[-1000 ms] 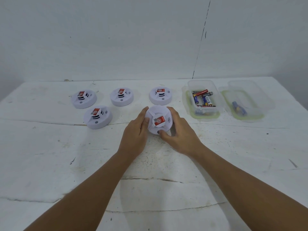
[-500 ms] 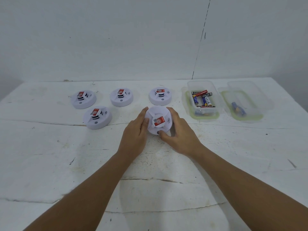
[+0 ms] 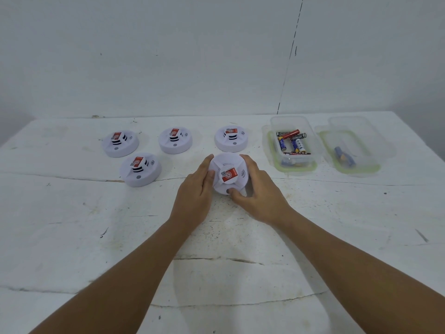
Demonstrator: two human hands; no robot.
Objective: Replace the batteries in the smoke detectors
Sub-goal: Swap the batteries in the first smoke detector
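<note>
You have both hands on one smoke detector (image 3: pixel 228 174), which sits on the white table (image 3: pixel 72 237) face up, its red label between your two sets of fingers. Your left hand (image 3: pixel 195 189) lies against its left flank with fingers fairly straight, the fingertips reaching past the far rim and the thumb resting on the top face. Your right hand (image 3: pixel 257 192) curls round the right flank, fingers wrapped over the far side and thumb pressed on the near edge by the small dark button.

Judgement: this is the opening step on this unit; the casing is closed and no battery bay shows. The next move calls for a firm counter-grip, one hand steadying the base while the other turns or lifts the cover. Whether it twists or pries open cannot be told from here.

Four other detectors (image 3: pixel 140 168) stand beyond and to the left of your left fingers, all closed. Beyond your right fingertips and further right sits a clear tub of batteries (image 3: pixel 292 143); a second clear tub (image 3: pixel 346 150) lies further right, holding what looks like one or two cells.

The table surface is painted white, cracked and scuffed. A plain pale wall (image 3: pixel 168 56) stands behind it, with a thin dark line (image 3: pixel 289 63) running down it.
</note>
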